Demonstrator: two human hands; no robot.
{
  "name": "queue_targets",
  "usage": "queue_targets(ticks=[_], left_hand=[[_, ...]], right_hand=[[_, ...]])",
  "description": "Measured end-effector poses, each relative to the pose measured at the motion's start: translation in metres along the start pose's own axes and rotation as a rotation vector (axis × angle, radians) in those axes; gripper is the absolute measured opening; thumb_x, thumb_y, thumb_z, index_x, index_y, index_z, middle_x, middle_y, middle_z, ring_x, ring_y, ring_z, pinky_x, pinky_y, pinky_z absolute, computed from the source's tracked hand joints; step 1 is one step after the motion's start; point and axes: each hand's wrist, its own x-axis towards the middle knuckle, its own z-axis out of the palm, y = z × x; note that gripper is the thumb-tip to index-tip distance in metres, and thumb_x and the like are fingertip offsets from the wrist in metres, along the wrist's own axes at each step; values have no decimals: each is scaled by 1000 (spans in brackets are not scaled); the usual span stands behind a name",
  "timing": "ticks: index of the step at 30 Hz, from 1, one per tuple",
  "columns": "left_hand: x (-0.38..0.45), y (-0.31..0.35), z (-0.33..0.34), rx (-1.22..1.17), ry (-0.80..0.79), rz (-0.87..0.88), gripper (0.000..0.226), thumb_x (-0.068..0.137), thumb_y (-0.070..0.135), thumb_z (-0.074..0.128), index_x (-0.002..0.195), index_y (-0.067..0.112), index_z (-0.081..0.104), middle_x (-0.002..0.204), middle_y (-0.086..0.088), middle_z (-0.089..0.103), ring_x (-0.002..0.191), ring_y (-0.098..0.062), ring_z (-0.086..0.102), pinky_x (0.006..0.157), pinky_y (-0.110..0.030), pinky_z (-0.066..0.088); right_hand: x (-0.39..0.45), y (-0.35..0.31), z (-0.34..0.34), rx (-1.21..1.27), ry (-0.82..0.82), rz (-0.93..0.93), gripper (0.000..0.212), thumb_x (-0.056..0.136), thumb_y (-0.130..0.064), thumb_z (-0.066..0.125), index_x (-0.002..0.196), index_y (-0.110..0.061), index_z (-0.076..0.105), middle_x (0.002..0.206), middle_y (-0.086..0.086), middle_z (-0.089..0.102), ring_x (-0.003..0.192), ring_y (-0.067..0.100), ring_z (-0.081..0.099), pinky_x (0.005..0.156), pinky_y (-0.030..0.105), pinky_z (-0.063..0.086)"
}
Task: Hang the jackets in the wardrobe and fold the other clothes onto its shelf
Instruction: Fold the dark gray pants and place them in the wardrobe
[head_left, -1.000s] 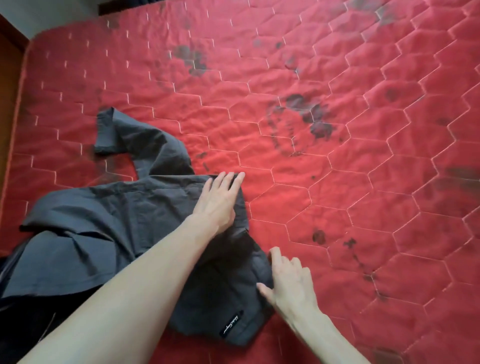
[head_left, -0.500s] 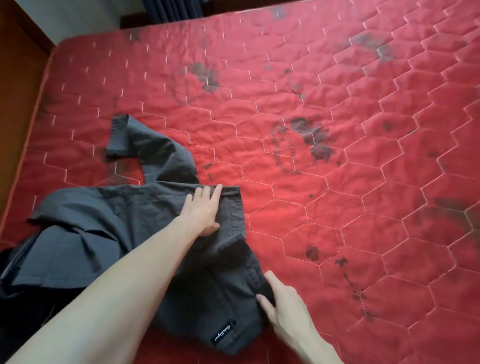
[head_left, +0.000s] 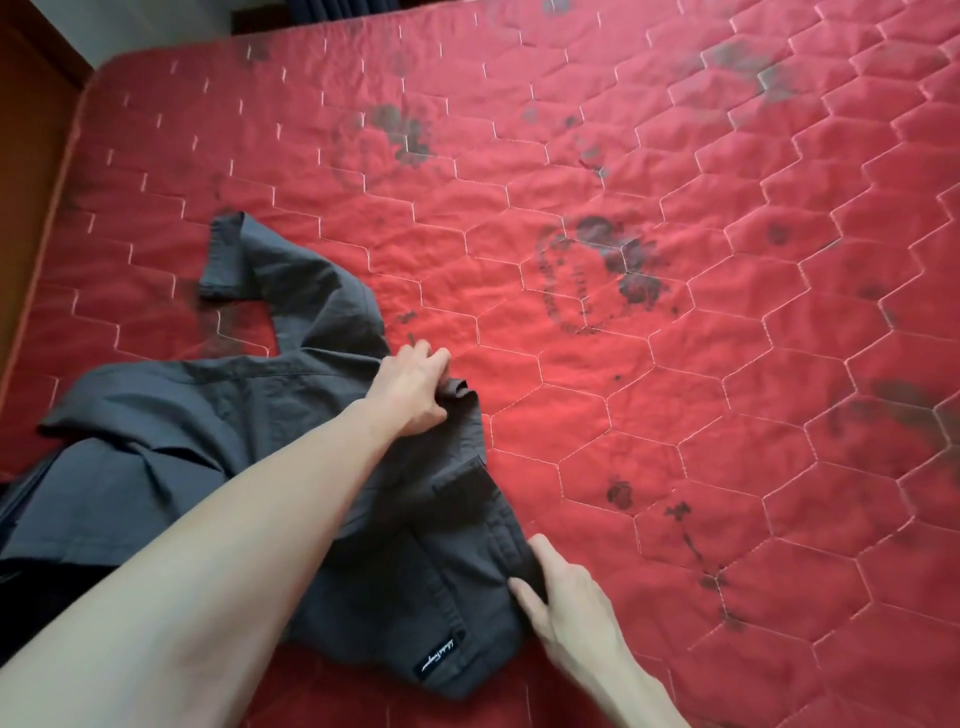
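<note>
There's a little black label (head_left: 440, 664) sewn on the hem of the dark grey shirt (head_left: 218, 441) down around 6 o'clock, white cursive script on it, but it's too small and slanted to actually read, so no idea on the brand. The shirt itself is a charcoal, slightly crinkly woven thing, lying flat-ish on a red quilted mattress (head_left: 675, 364) with a hexagon stitch pattern and a bunch of dark smudgy stains. It takes up the lower left of the view, roughly 7 to 9 o'clock from centre, with one short sleeve (head_left: 244, 260) sticking out toward 10 o'clock, cuffed end flat on the mattress. There's a buttoned-looking placket strip running down its right edge toward 6 o'clock and what looks like a pocket flap near the middle. The left hand (head_left: 410, 389) sits just left of centre with its fingers curled, pinching a bunched-up bit of the shirt's top edge. The right hand (head_left: 566, 597) is at 5 o'clock, thumb and fingers gripping the shirt's right edge near the hem.
</note>
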Motion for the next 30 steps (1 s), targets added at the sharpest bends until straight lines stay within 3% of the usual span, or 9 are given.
queue_targets(ticks=[3, 6, 11, 14, 19, 22, 25, 28, 30], left_hand=[[-12, -5, 0, -88, 28, -1, 25, 89, 10, 62, 113, 12, 57, 114, -12, 65, 113, -36, 59, 88, -44, 46], [-35, -5, -18, -182, 74, -28, 23, 95, 16, 66, 117, 12, 70, 117, -13, 68, 115, -35, 61, 94, -41, 48], [-87, 3, -79, -511, 248, -193, 16, 94, 31, 74, 109, 25, 77, 97, 0, 73, 93, -22, 65, 84, -35, 49], [-122, 10, -126, -604, 341, -215, 17, 93, 35, 75, 106, 25, 78, 95, 0, 76, 97, -27, 70, 85, -40, 54], [-200, 36, -207, -692, 424, -191, 16, 94, 32, 76, 103, 20, 76, 93, 0, 74, 93, -28, 69, 84, -41, 52], [-256, 51, -257, -802, 515, -178, 12, 94, 25, 77, 103, 16, 76, 90, 0, 73, 90, -24, 69, 84, -38, 51], [-311, 67, -307, -929, 629, -165, 13, 94, 22, 76, 102, 12, 75, 92, -2, 72, 89, -22, 67, 86, -38, 52], [-354, 90, -359, -1041, 759, -108, 5, 95, 20, 76, 97, 18, 72, 100, -8, 65, 93, -23, 65, 89, -39, 52], [-375, 105, -400, -1149, 795, -42, 3, 97, 19, 73, 99, 21, 73, 102, -7, 72, 95, -20, 69, 87, -35, 55]], right_hand=[[-2, 1, -2, 86, 83, 14, 21, 97, -40, 64, 110, -32, 50, 79, -6, 63, 87, 26, 65, 68, 37, 39], [-11, -1, -24, 228, 236, 59, 17, 89, -30, 78, 91, -30, 61, 68, -10, 65, 67, 13, 60, 66, 36, 44], [-45, -10, -89, 420, 501, 146, 12, 84, -26, 84, 82, -25, 72, 72, -9, 72, 71, 12, 67, 69, 36, 50], [-78, -30, -135, 501, 606, 138, 11, 85, -25, 83, 82, -24, 72, 73, -11, 71, 73, 13, 66, 70, 33, 49], [-131, -89, -224, 571, 715, 43, 14, 84, -20, 85, 87, -24, 72, 75, -9, 72, 76, 13, 67, 69, 19, 47], [-170, -132, -281, 551, 780, -25, 17, 84, -20, 85, 85, -17, 68, 76, -3, 71, 75, 20, 67, 67, 20, 46], [-222, -177, -341, 508, 838, -157, 19, 87, -18, 84, 83, -16, 65, 76, -4, 69, 72, 10, 64, 72, 26, 48], [-276, -220, -394, 475, 910, -308, 16, 90, -20, 81, 86, -20, 66, 78, -6, 69, 74, 6, 63, 74, 22, 49], [-304, -248, -428, 487, 974, -408, 12, 92, -23, 79, 88, -23, 68, 78, -7, 69, 75, 7, 62, 73, 20, 49]])
